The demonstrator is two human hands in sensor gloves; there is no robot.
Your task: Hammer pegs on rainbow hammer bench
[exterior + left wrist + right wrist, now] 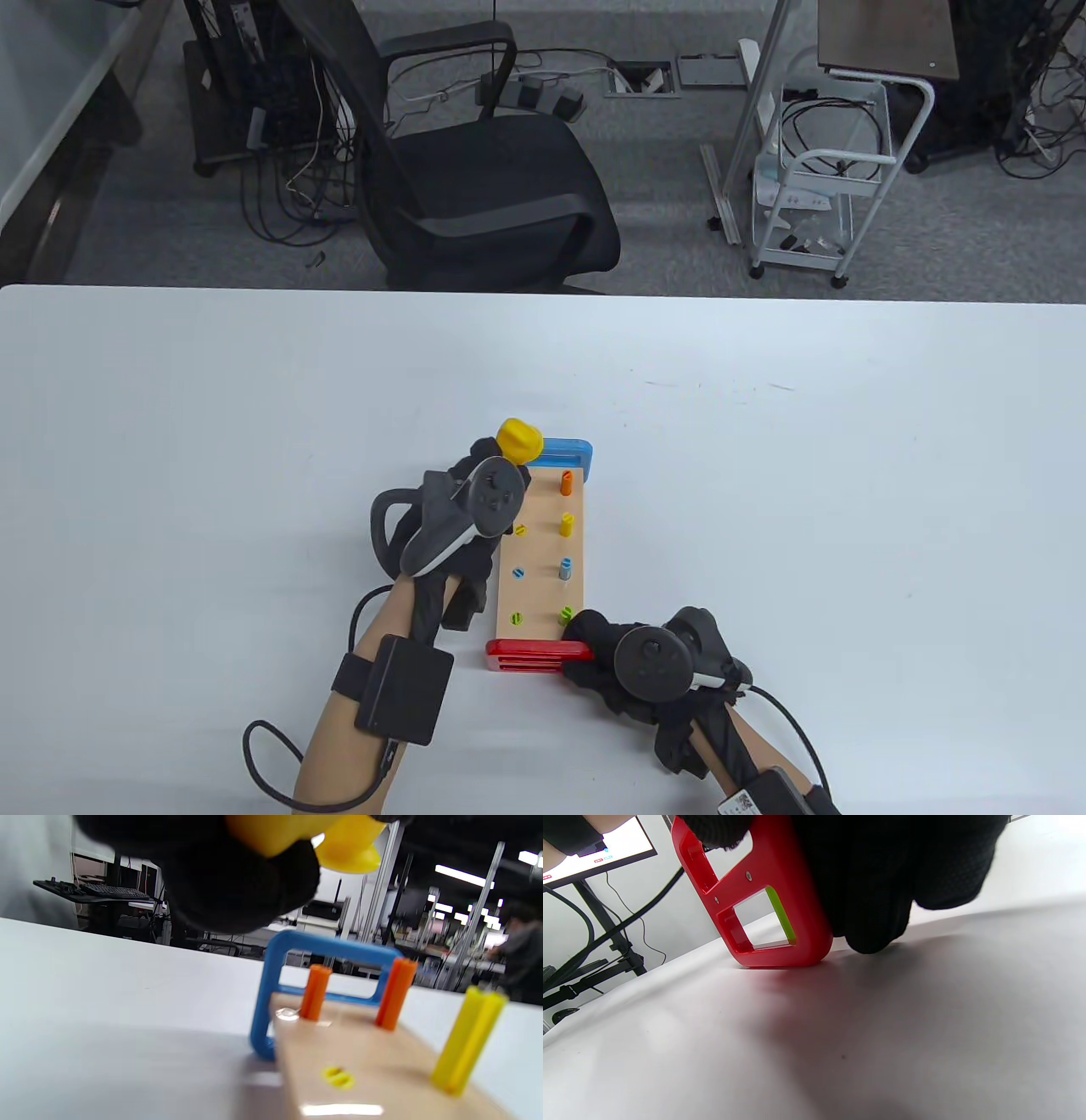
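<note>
Left hand: clenched on the yellow hammer, its head raised over the bench's far end.
Bench: lies between the hands (blue leg far, red leg near).
Pegs: orange, yellow and blue stand proud; others sit flush.
Right hand: grips the red leg, pressing it onto the table.

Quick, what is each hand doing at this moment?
Left hand: grips the yellow hammer, head above the bench.
Right hand: holds the red end frame of the bench.
</note>
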